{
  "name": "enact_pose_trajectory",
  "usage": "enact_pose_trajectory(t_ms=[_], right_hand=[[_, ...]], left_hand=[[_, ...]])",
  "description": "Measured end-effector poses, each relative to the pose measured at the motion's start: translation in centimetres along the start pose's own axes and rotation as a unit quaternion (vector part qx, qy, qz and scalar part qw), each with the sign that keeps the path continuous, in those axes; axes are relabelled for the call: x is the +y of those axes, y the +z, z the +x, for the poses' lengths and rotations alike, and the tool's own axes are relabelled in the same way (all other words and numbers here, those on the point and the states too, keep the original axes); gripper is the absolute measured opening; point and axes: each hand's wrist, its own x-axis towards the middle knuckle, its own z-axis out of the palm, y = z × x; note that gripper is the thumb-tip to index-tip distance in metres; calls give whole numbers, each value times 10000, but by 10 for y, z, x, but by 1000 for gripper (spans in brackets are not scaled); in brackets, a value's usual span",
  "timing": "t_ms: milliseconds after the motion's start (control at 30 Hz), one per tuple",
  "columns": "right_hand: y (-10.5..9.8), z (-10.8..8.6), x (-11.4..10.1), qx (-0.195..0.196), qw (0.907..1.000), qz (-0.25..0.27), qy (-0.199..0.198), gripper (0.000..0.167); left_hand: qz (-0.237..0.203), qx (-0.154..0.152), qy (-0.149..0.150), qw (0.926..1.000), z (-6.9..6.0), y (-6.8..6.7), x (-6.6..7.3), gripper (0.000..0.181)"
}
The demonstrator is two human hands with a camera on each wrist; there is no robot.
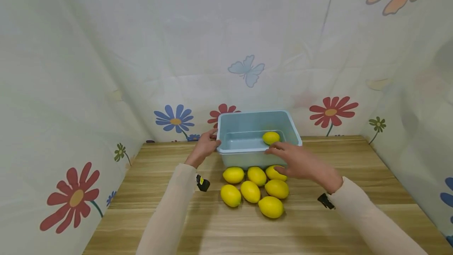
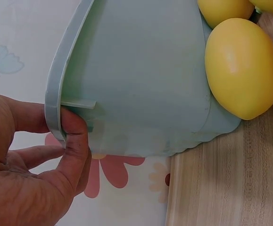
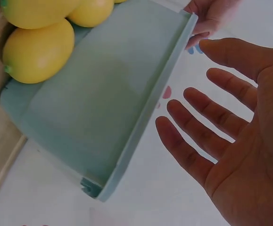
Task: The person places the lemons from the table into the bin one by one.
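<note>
A light blue plastic bin (image 1: 244, 160) stands at the back of the table with one lemon (image 1: 271, 137) inside. My left hand (image 1: 204, 147) grips its left rim; in the left wrist view the thumb and fingers of that hand (image 2: 46, 165) pinch the rim (image 2: 54, 106). Over the bin's front right edge is my right hand (image 1: 301, 162), holding nothing. The right wrist view shows this hand (image 3: 240, 136) with fingers spread and slightly bent, apart from the rim (image 3: 141, 122). Several lemons (image 1: 250, 191) lie in front of the bin, one (image 2: 243, 68) close against its wall.
The wood-grain table (image 1: 212, 227) extends around the bin and lemons. A pale curtain (image 1: 198, 42) with flowers and butterflies hangs behind and at both sides. Black straps with small devices (image 1: 203, 183) are on both wrists.
</note>
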Motion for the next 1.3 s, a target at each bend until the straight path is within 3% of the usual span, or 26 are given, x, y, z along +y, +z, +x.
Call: enact_pose_trajectory(t_ms=[400, 667, 900, 1300], right_hand=[[27, -7, 14, 14, 9998, -109, -178, 50], [46, -11, 20, -302, 9995, 5, -57, 51], [58, -12, 18, -325, 9994, -1, -125, 51], [68, -16, 17, -746, 9971, -59, 142, 55]], left_hand=[[-35, -4, -39, 10000, -1, 0, 3, 62], [-71, -29, 47, 10000, -1, 1, 1, 61], [-106, 28, 39, 9999, 1, -2, -2, 60], [-126, -47, 49, 9999, -1, 0, 1, 61]])
